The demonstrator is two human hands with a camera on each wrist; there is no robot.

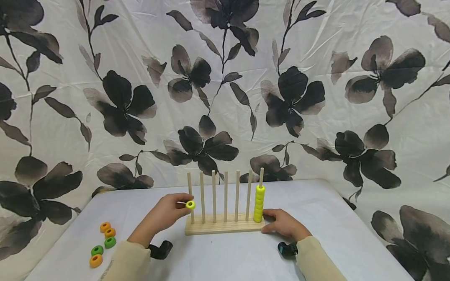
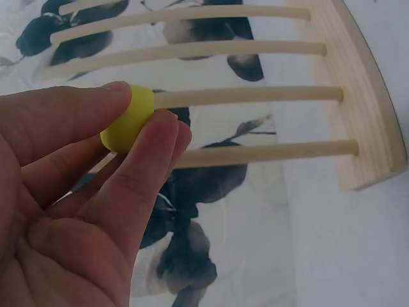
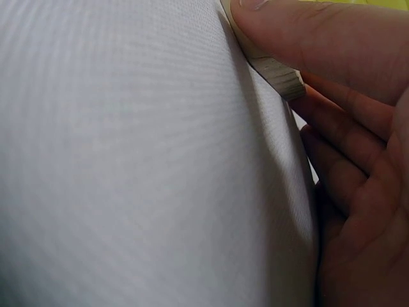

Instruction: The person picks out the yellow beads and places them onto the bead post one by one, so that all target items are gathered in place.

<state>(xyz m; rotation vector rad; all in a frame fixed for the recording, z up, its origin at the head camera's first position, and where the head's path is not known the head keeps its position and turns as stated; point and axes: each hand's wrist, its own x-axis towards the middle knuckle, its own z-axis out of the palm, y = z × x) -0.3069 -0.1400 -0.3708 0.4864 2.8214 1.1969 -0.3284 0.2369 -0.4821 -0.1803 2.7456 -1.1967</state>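
My left hand [image 1: 167,212] pinches a yellow bead [image 1: 190,205] between thumb and fingers, by the leftmost peg of a wooden peg stand [image 1: 223,227]. In the left wrist view, the bead [image 2: 135,121] sits between the thumb and fingertips and overlaps the pegs behind it. At the stand's other end, my right hand [image 1: 285,224] grips the base, thumb at the front and fingers at the end. The right wrist view shows the base's corner [image 3: 281,77] between thumb and fingers. Several yellow beads [image 1: 258,204] are stacked on the rightmost peg, whose tip shows above them.
On the white table [image 1: 215,266], left of my left forearm, lie loose orange beads [image 1: 105,226] and green beads [image 1: 110,242]. A floral cloth [image 1: 223,94] hangs behind the table. Black wrist devices [image 1: 162,249] stick out below both hands.
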